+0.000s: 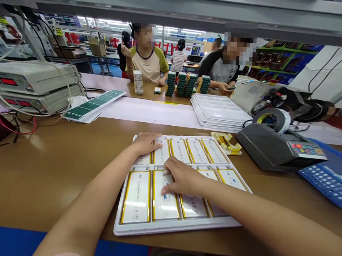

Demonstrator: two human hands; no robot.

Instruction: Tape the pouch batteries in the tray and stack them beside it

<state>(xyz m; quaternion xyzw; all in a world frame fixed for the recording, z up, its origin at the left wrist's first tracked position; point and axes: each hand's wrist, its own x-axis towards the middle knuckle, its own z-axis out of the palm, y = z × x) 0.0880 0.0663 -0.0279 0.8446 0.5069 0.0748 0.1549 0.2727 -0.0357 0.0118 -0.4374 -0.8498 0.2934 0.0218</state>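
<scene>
A white plastic tray [137, 229] lies on the brown table, holding two rows of flat white battery packs with yellow edges. My left hand [147, 143] rests over the tray's back left corner, fingers spread, partly covering the back-row pack there. Over the front row, my right hand [182, 177] is at the second pack from the left [166, 209], thumb and fingers apart, fingertips touching or just above its surface. That pack lies in its compartment, with blue marks near the thumb. My right forearm hides parts of the packs at the right.
A tape dispenser [276, 148] and blue basket [326, 184] stand right, near a yellow fixture [226, 143]. Behind are stacked white trays [221, 110], green-and-white strips [95, 106] and battery stacks [181, 84]. Metal instruments [34, 87] stand left. Two people sit across.
</scene>
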